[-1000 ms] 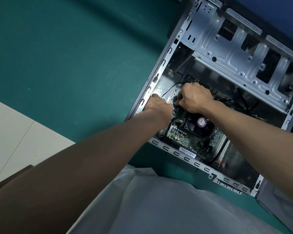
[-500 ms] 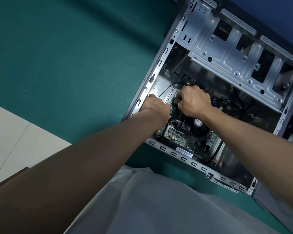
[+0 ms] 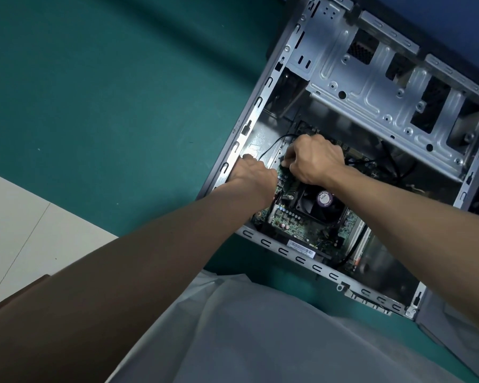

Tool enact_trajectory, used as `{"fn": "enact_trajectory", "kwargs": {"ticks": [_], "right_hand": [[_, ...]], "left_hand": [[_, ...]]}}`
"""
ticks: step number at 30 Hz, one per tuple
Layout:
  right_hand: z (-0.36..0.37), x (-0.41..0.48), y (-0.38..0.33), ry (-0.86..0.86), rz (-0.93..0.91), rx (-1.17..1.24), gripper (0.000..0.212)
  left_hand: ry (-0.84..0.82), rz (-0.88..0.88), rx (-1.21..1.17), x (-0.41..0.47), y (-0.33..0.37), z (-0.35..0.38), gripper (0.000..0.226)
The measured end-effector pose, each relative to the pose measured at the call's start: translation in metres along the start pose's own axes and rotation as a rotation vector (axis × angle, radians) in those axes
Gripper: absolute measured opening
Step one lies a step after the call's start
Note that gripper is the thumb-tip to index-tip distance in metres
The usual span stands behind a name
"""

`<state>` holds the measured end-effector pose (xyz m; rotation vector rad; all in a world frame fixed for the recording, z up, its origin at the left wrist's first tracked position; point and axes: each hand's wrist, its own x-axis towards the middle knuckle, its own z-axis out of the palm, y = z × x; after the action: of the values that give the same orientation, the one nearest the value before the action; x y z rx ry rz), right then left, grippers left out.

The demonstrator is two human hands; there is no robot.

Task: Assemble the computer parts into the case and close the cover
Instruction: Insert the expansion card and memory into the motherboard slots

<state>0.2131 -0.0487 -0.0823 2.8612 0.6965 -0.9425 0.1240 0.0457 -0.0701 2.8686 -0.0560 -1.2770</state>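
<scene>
An open grey computer case lies on its side on a green mat, with no cover on it. Inside sits a green motherboard with a black CPU fan. My left hand reaches over the case's left rim, fingers curled down at the board's edge; what they hold is hidden. My right hand is curled into a fist just above the fan, its fingertips pinching something small at the board's far-left part next to a thin black cable. The two hands almost touch.
A silver drive cage fills the case's upper half. Black cables lie right of my right hand. The green mat spreads to the left, with pale floor tiles beyond. My white garment covers the bottom of the view.
Both hands stay at the same spot on the motherboard's far-left part. My view has shifted slightly, so the case sits a little higher and further left in frame.
</scene>
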Motion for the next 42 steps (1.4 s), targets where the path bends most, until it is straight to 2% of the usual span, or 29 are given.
{"fn": "enact_trajectory", "kwargs": {"ticks": [5,7,10,12,14,17,21,26,28,31,33,34,36,40,42], "right_hand": [[0.004,-0.006,0.001,0.039,-0.022,0.030,0.004],[0.009,-0.019,0.007,0.175,-0.103,-0.001,0.022],[0.007,-0.040,0.020,0.367,-0.148,0.060,0.052],[0.008,-0.054,0.035,0.398,-0.131,0.038,0.063],[0.013,-0.069,0.048,0.346,-0.108,-0.037,0.070],[0.030,-0.081,0.049,0.216,-0.067,-0.145,0.072],[0.040,-0.079,0.030,0.261,0.074,-0.157,0.061],[0.046,-0.080,0.033,0.313,0.079,-0.141,0.053],[0.045,-0.080,0.033,0.305,0.064,-0.140,0.051],[0.039,-0.082,0.036,0.292,0.002,-0.118,0.052],[0.031,-0.084,0.049,0.314,-0.017,0.006,0.049],[0.026,-0.088,0.058,0.316,-0.027,0.066,0.041],[0.021,-0.101,0.083,0.233,-0.043,0.054,0.018],[0.013,-0.120,0.108,-0.254,0.014,-0.398,0.034],[0.018,-0.120,0.103,-0.367,0.017,-0.484,0.039]], "left_hand": [[0.032,0.015,-0.038,-0.004,-0.003,0.003,0.031],[0.049,0.023,-0.083,-0.007,-0.003,0.002,0.026],[0.069,0.039,-0.104,-0.008,-0.003,0.000,0.030],[0.108,0.039,-0.100,-0.007,-0.005,0.001,0.028],[0.152,0.029,-0.089,-0.006,-0.005,0.002,0.027],[0.167,0.012,-0.122,-0.003,-0.005,0.003,0.021],[0.143,-0.003,-0.147,-0.002,-0.005,0.004,0.017],[0.166,-0.007,-0.154,-0.005,-0.005,0.001,0.018],[0.257,-0.002,-0.124,-0.009,-0.003,-0.005,0.021],[0.535,0.006,-0.102,-0.015,0.005,-0.013,0.028],[0.713,0.079,-0.124,-0.016,0.017,-0.019,0.026],[0.763,0.136,-0.137,-0.015,0.024,-0.021,0.027],[0.755,0.257,-0.158,-0.014,0.040,-0.022,0.036],[0.469,0.337,-0.093,-0.010,0.064,-0.019,0.079],[0.372,0.317,-0.017,-0.007,0.071,-0.020,0.091]]}}
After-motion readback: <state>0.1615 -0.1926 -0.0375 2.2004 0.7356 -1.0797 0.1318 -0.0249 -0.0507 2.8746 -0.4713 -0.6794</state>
